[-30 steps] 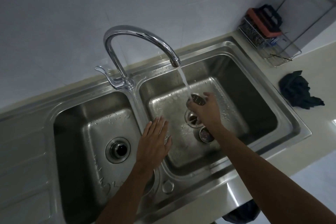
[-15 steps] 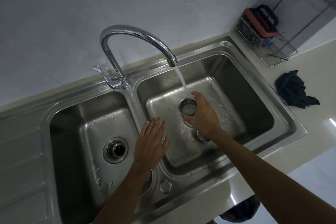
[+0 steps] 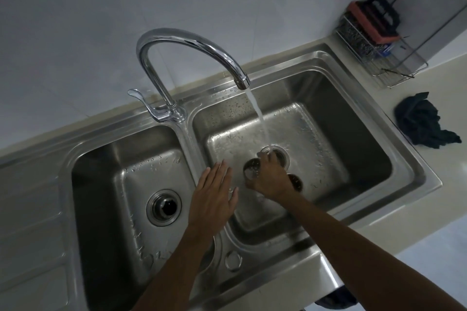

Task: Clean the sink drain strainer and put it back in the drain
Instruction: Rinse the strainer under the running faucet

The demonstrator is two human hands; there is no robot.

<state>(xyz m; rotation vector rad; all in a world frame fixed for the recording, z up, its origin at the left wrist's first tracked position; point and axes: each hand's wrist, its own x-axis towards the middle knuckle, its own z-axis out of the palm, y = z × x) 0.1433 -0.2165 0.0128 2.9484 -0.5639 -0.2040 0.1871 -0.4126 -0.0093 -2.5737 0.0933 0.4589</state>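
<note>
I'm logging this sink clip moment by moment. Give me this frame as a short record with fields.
strainer: gripped by right hand, beside the water stream, out of the drain
left hand: open, flat above the basin divider
faucet: running onto the right basin's drain
counter: dark cloth, wire rack

Steel strainer [image 3: 252, 169] tipped sideways, just beside open drain [image 3: 283, 154].

Kitchen: steel double sink [image 3: 414, 174], faucet [image 3: 192, 44], dish rack [image 3: 394, 68].
</note>
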